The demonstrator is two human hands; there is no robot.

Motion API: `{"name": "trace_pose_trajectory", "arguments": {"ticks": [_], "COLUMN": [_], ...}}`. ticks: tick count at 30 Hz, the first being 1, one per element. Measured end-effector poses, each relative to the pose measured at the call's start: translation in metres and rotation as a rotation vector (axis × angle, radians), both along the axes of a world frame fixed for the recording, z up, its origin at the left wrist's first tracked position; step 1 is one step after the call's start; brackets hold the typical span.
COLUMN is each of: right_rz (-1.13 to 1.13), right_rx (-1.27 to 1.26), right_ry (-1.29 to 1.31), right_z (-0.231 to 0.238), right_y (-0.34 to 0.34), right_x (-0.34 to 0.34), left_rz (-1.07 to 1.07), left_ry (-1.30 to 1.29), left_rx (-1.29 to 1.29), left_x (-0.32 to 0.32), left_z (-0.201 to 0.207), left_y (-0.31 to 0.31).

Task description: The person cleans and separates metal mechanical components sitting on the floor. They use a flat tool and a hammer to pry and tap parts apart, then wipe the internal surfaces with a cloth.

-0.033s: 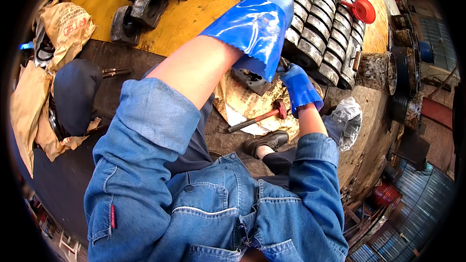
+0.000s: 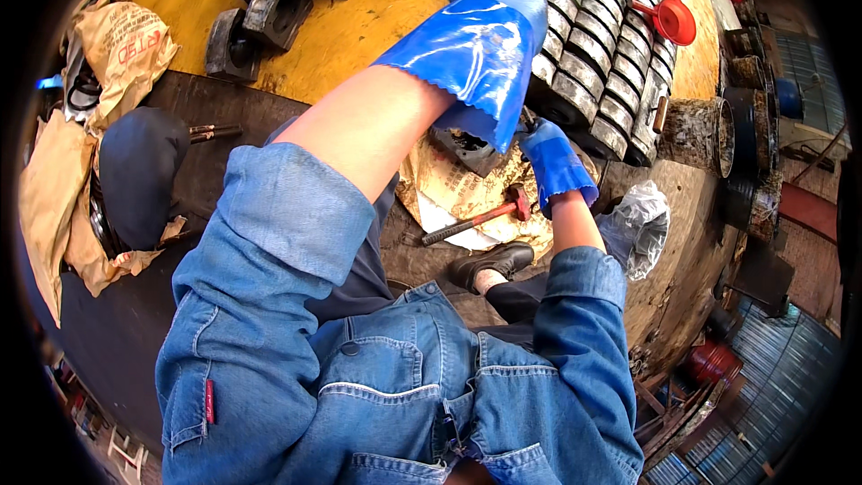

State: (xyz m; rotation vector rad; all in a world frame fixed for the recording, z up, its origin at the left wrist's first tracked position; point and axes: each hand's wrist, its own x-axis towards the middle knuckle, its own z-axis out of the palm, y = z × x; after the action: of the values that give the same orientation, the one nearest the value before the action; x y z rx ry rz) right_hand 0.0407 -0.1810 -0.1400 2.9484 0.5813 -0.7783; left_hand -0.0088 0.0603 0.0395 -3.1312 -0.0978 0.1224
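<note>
My left hand (image 2: pixel 494 40), in a long shiny blue rubber glove, reaches forward over the work. The loose cuff and the bent glove hide its fingers and anything in them. To its right and nearer me, my right hand (image 2: pixel 549 157), in a blue glove, is closed at a small dark metal piece mostly hidden from view. Partly under the left cuff sits a dark metal block with a hole (image 2: pixel 469 153), resting on a crumpled brown paper sack (image 2: pixel 422 175). A hammer (image 2: pixel 480 217) with a red head and dark grip lies below the right hand.
Rows of blackened ring-shaped metal parts (image 2: pixel 575 81) stand ahead right, with a red plastic scoop (image 2: pixel 672 22) on them. Heavy metal blocks (image 2: pixel 277 11) rest on the yellow surface. Paper sacks (image 2: pixel 58 189) lie left, crusted drums (image 2: pixel 696 135) right, beside a clear plastic bag (image 2: pixel 648 229).
My left glove and forearm have shifted very slightly to the right. My right hand and the things around it look the same.
</note>
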Motion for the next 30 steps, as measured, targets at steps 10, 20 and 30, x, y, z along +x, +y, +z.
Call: {"name": "trace_pose_trajectory", "arguments": {"ticks": [10,20,30], "right_rz": [-0.330,-0.225,-0.097], "right_rx": [0.027,-0.069,0.121], "right_ry": [0.136,0.198,0.177], "right_z": [0.011,0.049,0.039], "right_y": [-0.007,0.008,-0.062], "right_x": [-0.017,-0.020,-0.024], "left_rz": [-0.020,0.082,-0.192], "left_ry": [0.209,0.309,-0.263], "left_rx": [0.099,0.159,0.031], "left_x": [0.015,0.063,0.008], "left_z": [-0.005,-0.071,-0.023], "left_y": [-0.010,-0.011,-0.017]}}
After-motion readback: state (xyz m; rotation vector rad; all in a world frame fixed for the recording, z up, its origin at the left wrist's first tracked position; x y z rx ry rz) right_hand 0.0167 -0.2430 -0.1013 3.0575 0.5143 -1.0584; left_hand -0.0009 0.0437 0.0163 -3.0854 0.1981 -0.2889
